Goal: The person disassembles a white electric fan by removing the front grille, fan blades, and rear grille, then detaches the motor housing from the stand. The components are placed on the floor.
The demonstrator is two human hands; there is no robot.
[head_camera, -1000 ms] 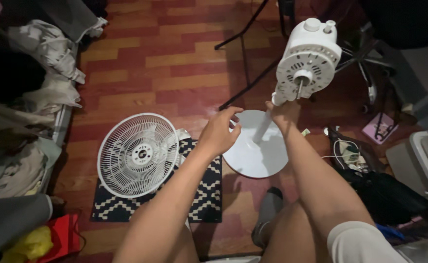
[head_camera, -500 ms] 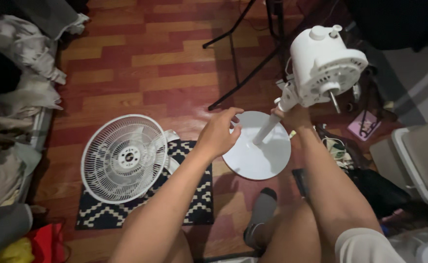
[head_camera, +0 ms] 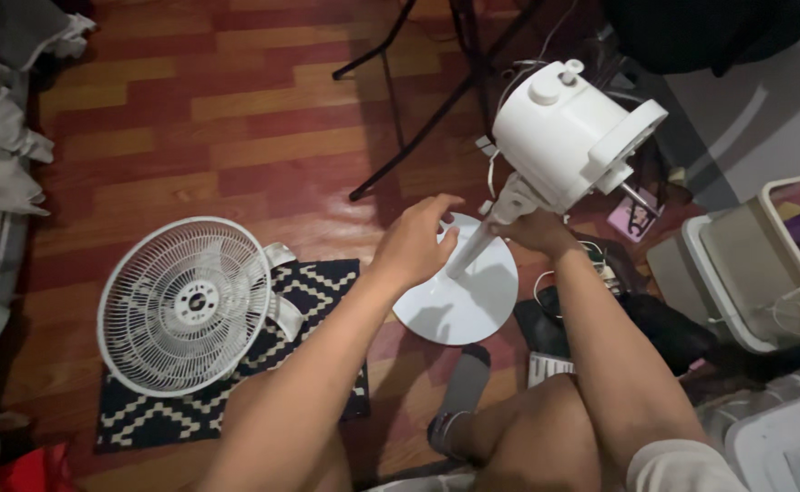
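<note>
Your right hand [head_camera: 537,230] grips the white fan stand's pole [head_camera: 475,246] just under the tilted motor housing [head_camera: 569,132]; your left hand [head_camera: 415,241] hovers loose near its round base [head_camera: 459,305] on the floor; that top-heavy head could swing or tip if your 1 grip slackens.

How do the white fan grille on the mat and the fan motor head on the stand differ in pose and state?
The fan grille lies on the patterned mat, touched by neither hand; the motor head stands raised on its pole above the round base, with the right hand gripping just beneath it. The grille is an open wire cage; the motor head is a solid housing with a bare shaft. Both are white.
</note>
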